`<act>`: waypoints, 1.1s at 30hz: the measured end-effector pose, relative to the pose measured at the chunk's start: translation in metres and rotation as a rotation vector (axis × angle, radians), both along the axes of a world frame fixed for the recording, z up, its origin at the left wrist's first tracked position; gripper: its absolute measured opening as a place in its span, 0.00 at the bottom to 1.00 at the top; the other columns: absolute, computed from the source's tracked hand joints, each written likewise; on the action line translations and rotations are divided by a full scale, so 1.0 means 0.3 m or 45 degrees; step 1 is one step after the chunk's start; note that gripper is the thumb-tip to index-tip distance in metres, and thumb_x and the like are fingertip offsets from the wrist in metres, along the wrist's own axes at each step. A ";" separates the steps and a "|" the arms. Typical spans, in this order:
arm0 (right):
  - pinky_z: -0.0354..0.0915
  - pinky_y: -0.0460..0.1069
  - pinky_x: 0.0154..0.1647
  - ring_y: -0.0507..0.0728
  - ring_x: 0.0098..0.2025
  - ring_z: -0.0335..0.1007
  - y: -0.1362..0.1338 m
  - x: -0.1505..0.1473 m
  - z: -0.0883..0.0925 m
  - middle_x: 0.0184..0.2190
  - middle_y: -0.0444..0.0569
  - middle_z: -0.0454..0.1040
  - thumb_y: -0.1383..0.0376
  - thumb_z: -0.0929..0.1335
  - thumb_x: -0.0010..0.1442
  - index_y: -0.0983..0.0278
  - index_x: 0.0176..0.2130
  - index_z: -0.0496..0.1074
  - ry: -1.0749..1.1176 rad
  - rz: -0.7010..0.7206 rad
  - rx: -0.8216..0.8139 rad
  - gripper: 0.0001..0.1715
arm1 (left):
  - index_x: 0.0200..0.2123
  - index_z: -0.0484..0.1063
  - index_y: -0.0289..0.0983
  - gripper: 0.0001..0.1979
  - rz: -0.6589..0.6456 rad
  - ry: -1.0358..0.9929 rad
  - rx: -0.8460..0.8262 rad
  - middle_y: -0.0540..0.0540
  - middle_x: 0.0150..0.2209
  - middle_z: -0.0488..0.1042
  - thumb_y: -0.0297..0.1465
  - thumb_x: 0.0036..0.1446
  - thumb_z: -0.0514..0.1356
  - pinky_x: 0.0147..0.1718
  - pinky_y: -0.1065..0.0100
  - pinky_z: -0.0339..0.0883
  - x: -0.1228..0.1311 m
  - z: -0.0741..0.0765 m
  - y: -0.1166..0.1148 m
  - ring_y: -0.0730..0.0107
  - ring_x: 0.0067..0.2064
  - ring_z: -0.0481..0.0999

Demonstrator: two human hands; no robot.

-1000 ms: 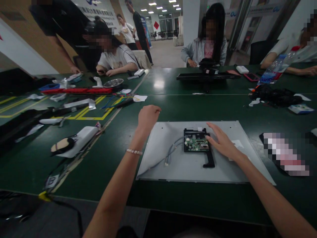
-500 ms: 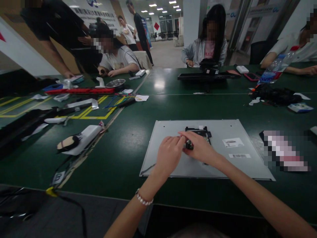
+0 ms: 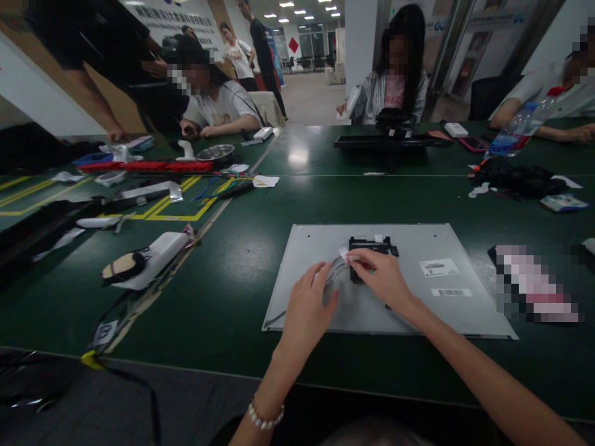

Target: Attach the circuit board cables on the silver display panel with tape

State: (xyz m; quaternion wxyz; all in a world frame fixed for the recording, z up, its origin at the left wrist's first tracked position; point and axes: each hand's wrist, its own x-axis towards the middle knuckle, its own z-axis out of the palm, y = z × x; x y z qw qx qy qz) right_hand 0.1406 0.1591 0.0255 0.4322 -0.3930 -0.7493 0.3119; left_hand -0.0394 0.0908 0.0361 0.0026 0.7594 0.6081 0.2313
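Observation:
A flat silver-grey panel point(image 3: 418, 310) with two paper labels lies on the green table before me. On its middle sits a black bracket point(image 3: 393, 249), partly covered by my right hand point(image 3: 379, 272). That hand pinches the white-tipped end of a grey cable point(image 3: 338, 266) at the bracket's left side. My left hand point(image 3: 309, 303) hovers over the panel's left part, thumb and fingers apart, beside the cable. Whether its fingertips touch the cable I cannot tell. The cable's other stretch shows near the panel's lower left corner.
Left of the panel lies a white device with a beige and black pad point(image 3: 123, 267), beside a cable running off the table edge. A blurred pink item point(image 3: 534, 282) lies right. Across the table are a black flat part point(image 3: 390, 144), bottles point(image 3: 514, 130) and seated people.
My hands have drawn apart. The left moved left and down and its fingers opened; the grey cable now shows between them. The dark piece under my fingers is no longer seen there.

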 end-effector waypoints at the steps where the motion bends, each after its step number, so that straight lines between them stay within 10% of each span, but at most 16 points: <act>1: 0.73 0.54 0.43 0.57 0.40 0.77 0.000 0.001 0.000 0.40 0.46 0.80 0.68 0.65 0.62 0.58 0.45 0.75 -0.003 -0.004 0.016 0.13 | 0.57 0.65 0.37 0.23 0.006 -0.004 -0.034 0.39 0.55 0.70 0.25 0.57 0.59 0.51 0.55 0.70 -0.013 -0.013 -0.002 0.57 0.54 0.72; 8: 0.69 0.57 0.52 0.57 0.48 0.73 -0.025 -0.019 -0.002 0.52 0.50 0.72 0.72 0.63 0.62 0.59 0.40 0.75 -0.182 0.056 0.198 0.13 | 0.48 0.72 0.38 0.15 0.045 0.053 -0.066 0.41 0.53 0.73 0.23 0.57 0.57 0.51 0.54 0.70 -0.054 -0.056 -0.010 0.56 0.51 0.74; 22: 0.70 0.52 0.51 0.57 0.48 0.74 -0.064 -0.064 -0.059 0.45 0.52 0.79 0.73 0.64 0.64 0.65 0.44 0.75 -0.515 0.192 0.521 0.12 | 0.51 0.69 0.37 0.15 -0.009 -0.157 0.190 0.39 0.53 0.72 0.24 0.62 0.54 0.54 0.53 0.68 -0.049 -0.077 -0.017 0.58 0.55 0.71; 33: 0.69 0.52 0.52 0.58 0.50 0.72 -0.075 -0.083 -0.063 0.44 0.52 0.79 0.74 0.65 0.63 0.67 0.42 0.76 -0.746 0.210 0.652 0.10 | 0.58 0.66 0.34 0.21 -0.093 0.091 -0.090 0.40 0.61 0.67 0.21 0.64 0.48 0.62 0.47 0.55 -0.036 -0.101 -0.013 0.58 0.64 0.62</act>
